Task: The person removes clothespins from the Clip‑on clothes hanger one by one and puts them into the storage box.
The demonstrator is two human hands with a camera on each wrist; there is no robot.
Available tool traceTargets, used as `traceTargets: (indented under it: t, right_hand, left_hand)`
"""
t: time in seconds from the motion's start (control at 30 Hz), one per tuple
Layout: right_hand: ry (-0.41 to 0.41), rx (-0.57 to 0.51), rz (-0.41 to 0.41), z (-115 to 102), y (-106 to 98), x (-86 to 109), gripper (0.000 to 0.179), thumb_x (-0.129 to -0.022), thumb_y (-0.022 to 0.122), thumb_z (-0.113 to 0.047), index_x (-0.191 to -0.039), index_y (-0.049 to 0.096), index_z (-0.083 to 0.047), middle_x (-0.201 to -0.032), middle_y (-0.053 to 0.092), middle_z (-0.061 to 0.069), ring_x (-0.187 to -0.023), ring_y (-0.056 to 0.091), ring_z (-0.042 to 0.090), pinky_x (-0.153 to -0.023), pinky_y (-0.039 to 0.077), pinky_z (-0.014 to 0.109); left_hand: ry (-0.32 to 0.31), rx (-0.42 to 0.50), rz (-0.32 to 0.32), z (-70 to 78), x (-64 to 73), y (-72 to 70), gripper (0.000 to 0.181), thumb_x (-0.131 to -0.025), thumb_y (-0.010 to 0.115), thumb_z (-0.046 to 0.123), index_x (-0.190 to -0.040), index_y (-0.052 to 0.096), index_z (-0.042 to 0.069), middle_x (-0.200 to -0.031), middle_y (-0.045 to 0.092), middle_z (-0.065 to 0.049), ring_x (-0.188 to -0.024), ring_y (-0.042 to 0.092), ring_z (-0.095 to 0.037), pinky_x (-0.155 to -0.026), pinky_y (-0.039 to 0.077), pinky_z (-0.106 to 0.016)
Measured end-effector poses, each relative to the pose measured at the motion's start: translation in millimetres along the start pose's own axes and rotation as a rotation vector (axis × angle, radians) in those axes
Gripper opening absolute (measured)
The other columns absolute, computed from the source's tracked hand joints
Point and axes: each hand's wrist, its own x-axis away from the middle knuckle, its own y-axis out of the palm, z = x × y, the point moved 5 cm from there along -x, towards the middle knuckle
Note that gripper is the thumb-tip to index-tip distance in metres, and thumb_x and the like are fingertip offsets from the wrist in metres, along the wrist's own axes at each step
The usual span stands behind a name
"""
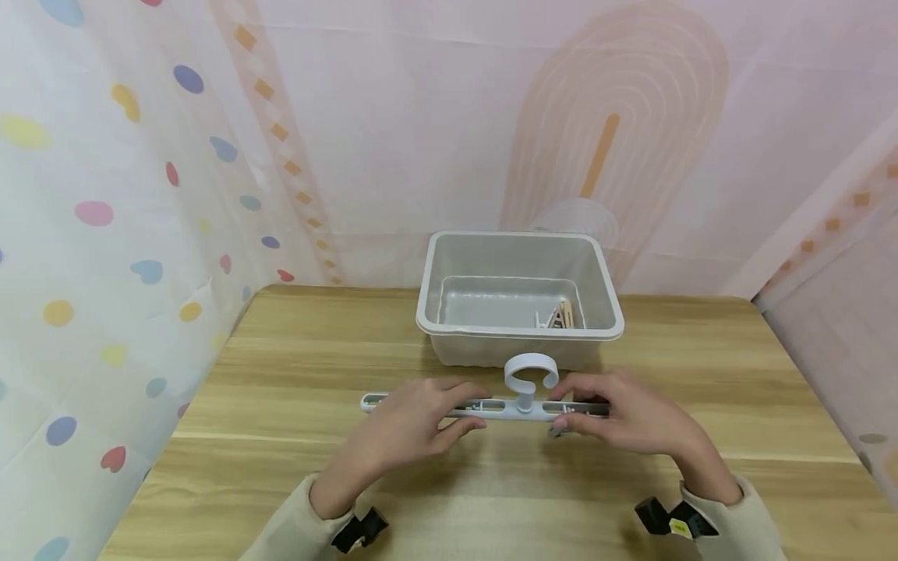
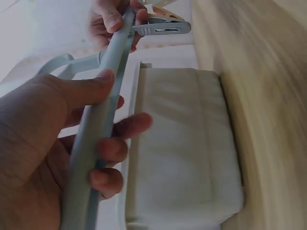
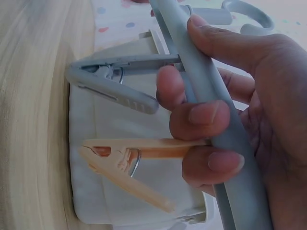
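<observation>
A pale grey-blue hanger bar (image 1: 508, 411) with a curved hook (image 1: 531, 363) in its middle is held level above the table. My left hand (image 1: 414, 421) grips its left part, thumb on one side and fingers curled round the other, as the left wrist view shows. Right of the hook, my right hand (image 1: 627, 413) holds the bar between thumb and fingers. Beneath the bar by the right fingers hang a grey clothespin (image 3: 112, 79) and a peach-orange clothespin (image 3: 129, 170), each attached by one leg. In the head view the right hand hides the orange one.
Behind the hanger stands a light grey plastic basin (image 1: 519, 333) with several clothespins (image 1: 561, 315) in its right corner. The wooden table (image 1: 302, 343) backs onto a patterned curtain (image 1: 407, 140). Black wrist cameras sit at both sleeves.
</observation>
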Motion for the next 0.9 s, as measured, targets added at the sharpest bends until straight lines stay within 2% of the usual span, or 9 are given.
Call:
traceTargets:
  t: [0.1, 0.2, 0.3, 0.4, 0.5, 0.6, 0.73, 0.9]
  right_hand:
    - [0.005, -0.01, -0.014, 0, 0, -1.6, 0.018, -0.097, 0.072, -0.028, -0.114, 0.069, -0.022, -0.07, 0.058, -0.018, -0.056, 0.039, -0.007, -0.05, 0.035, 0.015]
    - [0.024, -0.037, -0.029, 0, -2, -1.3, 0.021, -0.098, 0.07, -0.027, -0.119, 0.068, -0.022, -0.081, 0.07, -0.013, -0.064, 0.052, -0.004, -0.056, 0.045, 0.018]
    - [0.05, -0.048, -0.02, -1, -5, 0.3, 0.022, -0.1, 0.069, -0.025, -0.121, 0.067, -0.021, -0.093, 0.074, -0.009, -0.078, 0.063, 0.001, -0.066, 0.053, 0.023]
    - [0.064, -0.04, 0.014, -2, -11, 2.5, 0.02, -0.099, 0.069, -0.023, -0.12, 0.068, -0.022, -0.095, 0.072, -0.007, -0.079, 0.066, 0.006, -0.063, 0.055, 0.025]
    - [0.056, -0.03, 0.063, -2, -18, 5.7, 0.02, -0.098, 0.071, -0.02, -0.117, 0.069, -0.022, -0.096, 0.071, -0.006, -0.078, 0.066, 0.008, -0.061, 0.056, 0.025]
    - [0.044, -0.018, 0.11, -2, -25, 8.8, 0.022, -0.097, 0.072, -0.015, -0.117, 0.07, -0.022, -0.101, 0.072, -0.007, -0.083, 0.067, 0.007, -0.065, 0.057, 0.025]
    - [0.039, 0.018, 0.169, -1, -32, 12.0, 0.023, -0.096, 0.073, -0.012, -0.117, 0.07, -0.022, -0.107, 0.073, -0.008, -0.09, 0.067, 0.005, -0.072, 0.058, 0.025]
    - [0.031, 0.032, 0.228, 0, -39, 16.4, 0.029, -0.094, 0.074, -0.008, -0.118, 0.07, -0.023, -0.108, 0.074, -0.006, -0.088, 0.069, 0.005, -0.073, 0.057, 0.023]
  left_hand:
    - [0.013, -0.007, 0.03, -3.5, 1.6, 0.7, 0.027, -0.094, 0.075, 0.033, -0.116, 0.071, 0.018, -0.09, 0.073, 0.01, -0.063, 0.054, 0.0, -0.06, 0.047, -0.016]
    - [0.034, -0.022, 0.06, -6.9, 3.1, 0.8, 0.026, -0.092, 0.077, 0.032, -0.114, 0.072, 0.018, -0.082, 0.07, 0.011, -0.059, 0.05, 0.001, -0.056, 0.044, -0.015]
    - [0.043, -0.031, 0.087, -10.2, 4.7, -0.7, 0.027, -0.091, 0.079, 0.031, -0.113, 0.073, 0.018, -0.079, 0.068, 0.011, -0.058, 0.048, 0.002, -0.056, 0.044, -0.015]
    - [0.037, -0.013, 0.094, -15.0, 6.1, -2.1, 0.028, -0.09, 0.079, 0.031, -0.113, 0.073, 0.016, -0.081, 0.07, 0.01, -0.06, 0.048, 0.002, -0.057, 0.045, -0.016]
    - [0.01, 0.029, 0.09, -21.4, 7.2, -3.4, 0.029, -0.09, 0.08, 0.03, -0.114, 0.074, 0.015, -0.085, 0.073, 0.01, -0.064, 0.052, 0.003, -0.06, 0.048, -0.018]
    - [-0.018, 0.076, 0.092, -27.6, 8.3, -4.8, 0.028, -0.089, 0.081, 0.03, -0.112, 0.075, 0.015, -0.088, 0.074, 0.009, -0.068, 0.055, 0.002, -0.063, 0.051, -0.019]
    - [-0.057, 0.141, 0.098, -34.3, 10.3, -6.3, 0.026, -0.089, 0.081, 0.03, -0.11, 0.076, 0.016, -0.087, 0.074, 0.011, -0.067, 0.055, 0.003, -0.062, 0.048, -0.017]
    - [-0.131, 0.19, 0.101, -41.6, 14.3, -9.0, 0.024, -0.089, 0.082, 0.033, -0.108, 0.077, 0.021, -0.087, 0.073, 0.015, -0.064, 0.052, 0.004, -0.06, 0.046, -0.016]
